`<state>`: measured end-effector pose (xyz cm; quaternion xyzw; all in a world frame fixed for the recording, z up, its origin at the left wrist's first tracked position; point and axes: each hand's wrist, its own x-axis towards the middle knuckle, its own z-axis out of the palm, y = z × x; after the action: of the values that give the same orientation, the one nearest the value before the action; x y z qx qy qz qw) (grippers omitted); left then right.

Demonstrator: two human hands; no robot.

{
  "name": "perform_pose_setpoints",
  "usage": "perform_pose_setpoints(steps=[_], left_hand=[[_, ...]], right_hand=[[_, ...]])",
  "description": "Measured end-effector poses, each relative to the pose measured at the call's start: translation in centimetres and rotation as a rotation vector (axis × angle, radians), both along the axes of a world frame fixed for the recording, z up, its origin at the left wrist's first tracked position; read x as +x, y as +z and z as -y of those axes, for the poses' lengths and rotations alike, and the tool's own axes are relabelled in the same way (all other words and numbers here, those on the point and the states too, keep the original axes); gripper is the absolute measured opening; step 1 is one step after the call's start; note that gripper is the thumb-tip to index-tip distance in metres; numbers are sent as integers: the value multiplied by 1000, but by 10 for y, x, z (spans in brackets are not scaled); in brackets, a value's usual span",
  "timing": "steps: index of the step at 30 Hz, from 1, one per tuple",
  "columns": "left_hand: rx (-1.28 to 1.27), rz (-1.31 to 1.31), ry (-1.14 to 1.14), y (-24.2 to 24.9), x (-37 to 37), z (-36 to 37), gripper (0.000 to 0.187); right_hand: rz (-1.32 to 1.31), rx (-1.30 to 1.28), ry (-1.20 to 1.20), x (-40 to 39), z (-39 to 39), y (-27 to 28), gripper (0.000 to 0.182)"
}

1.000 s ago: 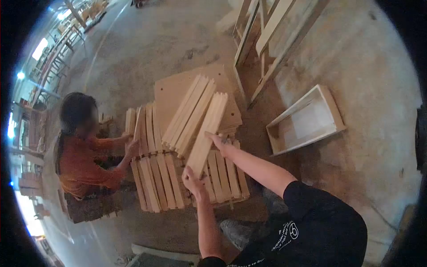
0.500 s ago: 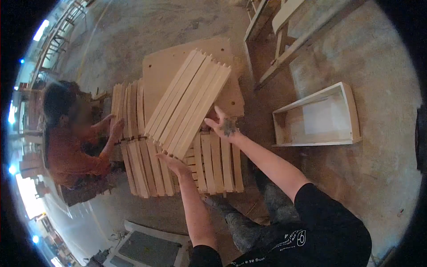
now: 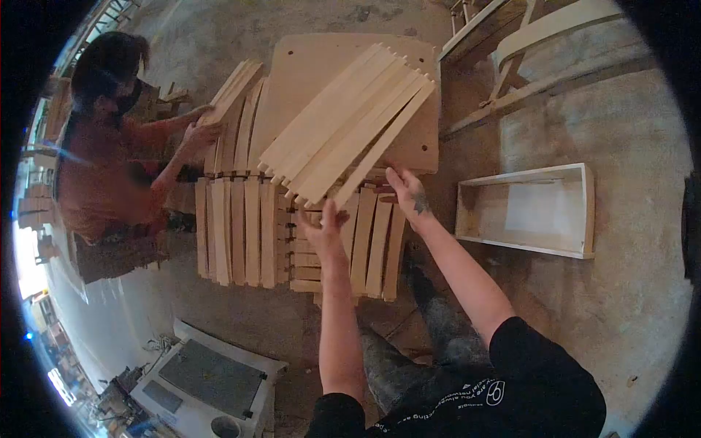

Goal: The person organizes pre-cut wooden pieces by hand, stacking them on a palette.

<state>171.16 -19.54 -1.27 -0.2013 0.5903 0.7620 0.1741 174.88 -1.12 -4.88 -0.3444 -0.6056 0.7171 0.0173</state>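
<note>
Several pale wooden slats (image 3: 343, 120) with small pegs at their ends lie side by side on a brown board (image 3: 299, 80). The rightmost slat (image 3: 387, 142) lies at a slight angle, a narrow gap between it and its neighbour. At that slat's near end is my left hand (image 3: 326, 232), its fingers apart and seemingly touching the wood. My right hand (image 3: 410, 196) is open, off to the right of the slats and away from them. Below the board, more slats (image 3: 372, 241) are stacked on a pile.
Across the pile at left, a co-worker (image 3: 109, 168) holds some slats (image 3: 234, 87). A shallow wooden box (image 3: 522, 248) lies on the floor at right. Wooden frame pieces (image 3: 555, 36) stand at upper right. A white-and-grey machine top (image 3: 212, 376) is at lower left.
The slats in my hands now rest on the board, with the rightmost one parted from the others. My right hand has come away from them. The co-worker has lifted some slats.
</note>
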Motion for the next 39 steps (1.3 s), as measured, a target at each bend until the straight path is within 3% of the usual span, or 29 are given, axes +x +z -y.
perform_pose_setpoints(steps=[2,5,8,11,12,14,16,17,19,22,24,26,29,34,37,39], left_hand=[[-105,5,-8,10,32,3,88],[-520,-331,-267,-4,96,29,93],[-1017,-600,-763,16,131,59,83],[-1013,-529,-956,11,167,91,78],[-953,-364,-915,2,179,106,75],[-819,-41,-824,-25,211,139,69],[-947,-132,-642,-46,231,181,64],[-1015,-109,-587,-51,232,203,65],[-1161,-134,-517,-67,219,247,62],[-1423,-220,-426,-97,159,303,55],[-1528,-125,-476,-128,109,338,57],[-1408,-391,-455,-153,62,366,68],[-1491,-265,-514,-156,-4,366,72],[-1753,-268,-425,-155,-52,337,74],[-1504,-951,-483,-172,-56,310,75],[-1080,-561,-376,-97,-41,222,73]], right_hand=[[15,-47,-79,4,10,-1,76],[75,-237,-158,21,17,0,74],[128,-379,-131,77,38,-20,67],[139,-330,-189,150,111,-15,59],[276,-213,-150,174,135,-25,59],[385,-264,-25,202,182,-27,60],[455,-167,313,203,205,-19,63],[369,-208,334,206,213,-27,59],[201,-289,368,214,229,-43,53],[353,-289,365,237,223,-56,55],[382,-292,285,273,217,-79,54],[467,-335,205,297,198,-78,54],[554,-107,291,344,178,-91,50],[609,-184,124,403,159,-88,46],[626,-167,135,413,156,-95,45],[658,-170,136,411,152,-96,44]])
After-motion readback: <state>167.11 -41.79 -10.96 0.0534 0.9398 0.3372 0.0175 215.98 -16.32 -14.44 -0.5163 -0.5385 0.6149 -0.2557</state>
